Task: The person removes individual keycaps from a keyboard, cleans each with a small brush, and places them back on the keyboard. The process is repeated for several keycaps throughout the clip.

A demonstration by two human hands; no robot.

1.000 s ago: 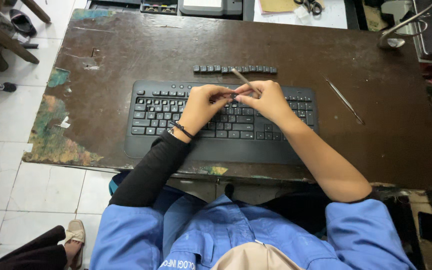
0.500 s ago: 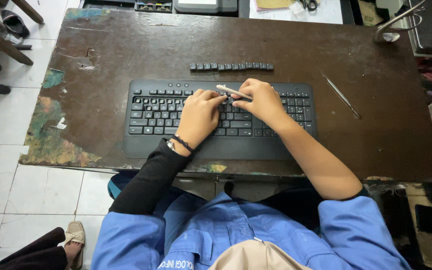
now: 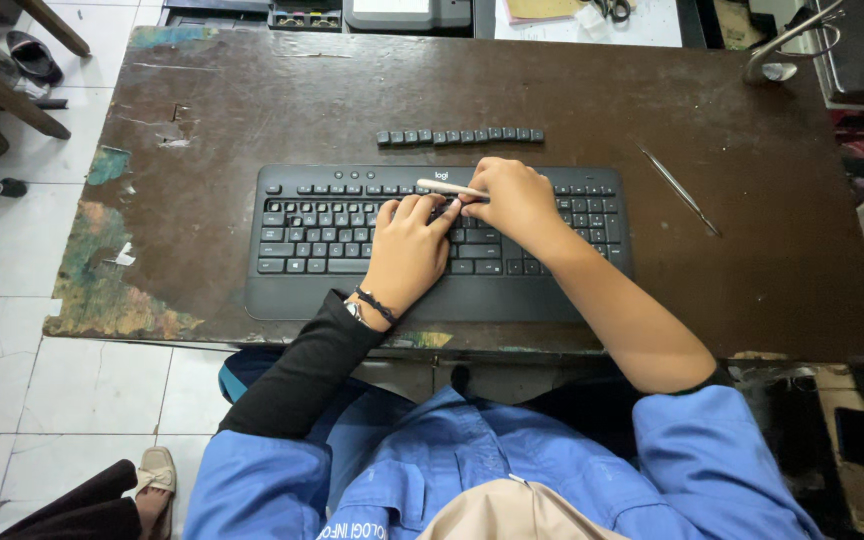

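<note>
Black keyboard (image 3: 352, 240) lies flat on the worn brown table (image 3: 252, 110), square to the seated person and close to the near edge, so both forearms reach it without stretching. Left hand (image 3: 407, 250) rests palm-down on the middle key rows, fingers spread and pressing, apparently to steady the keyboard; its grip holds nothing, fingers flat on the keys. Right hand (image 3: 512, 200) sits just right of it over the upper rows, its grip closed around a thin light-coloured tool (image 3: 449, 187) that pokes out leftward, low and nearly level with the key tops, the tip above the upper rows of the keyboard, near the left fingertips. That shallow angle looks suited to getting under a key edge, though the exact contact point is hidden by the fingers. Just beyond the far edge of the keyboard, a row of small dark key caps (image 3: 460, 136) is lined up end to end, kept in order and out of the working area. Right of the keyboard, well apart, a slim metal pick (image 3: 679, 189) lies diagonally on the table. The keyboard itself: full-size, matt black, white legends, built-in dark palm rest along its near side, number pad at its right end; most caps appear in place, and any gaps are hidden under the hands.
</note>
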